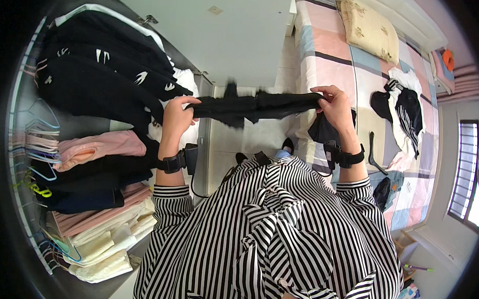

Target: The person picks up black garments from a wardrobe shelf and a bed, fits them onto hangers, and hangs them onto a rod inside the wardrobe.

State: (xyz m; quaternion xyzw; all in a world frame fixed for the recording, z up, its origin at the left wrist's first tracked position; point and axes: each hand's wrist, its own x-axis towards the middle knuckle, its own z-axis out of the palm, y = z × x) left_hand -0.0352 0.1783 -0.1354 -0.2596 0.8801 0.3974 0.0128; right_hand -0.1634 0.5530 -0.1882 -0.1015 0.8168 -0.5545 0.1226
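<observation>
A black garment (pixel 249 106) is stretched out in mid-air between my two hands, its lower edges blurred. My left hand (pixel 179 117) pinches one end, close to the black clothes hanging in the wardrobe. The other end is gripped by my right hand (pixel 336 107), beside the bed. Both wrists wear black straps with small devices. Below my right hand a dark cloth (pixel 325 130) lies on the edge of the bed, partly hidden by my forearm. Which kind of garment I hold cannot be told.
At left, the wardrobe holds black tops (pixel 103 73), a pink garment (pixel 105 146) and several hangers (pixel 42 138). The checked bed (pixel 325 69) bears a pillow (pixel 368 31), black-and-white clothes (pixel 407 112), a black hanger (pixel 374 154) and denim (pixel 394 190). A grey wardrobe door (pixel 227 38) stands ahead.
</observation>
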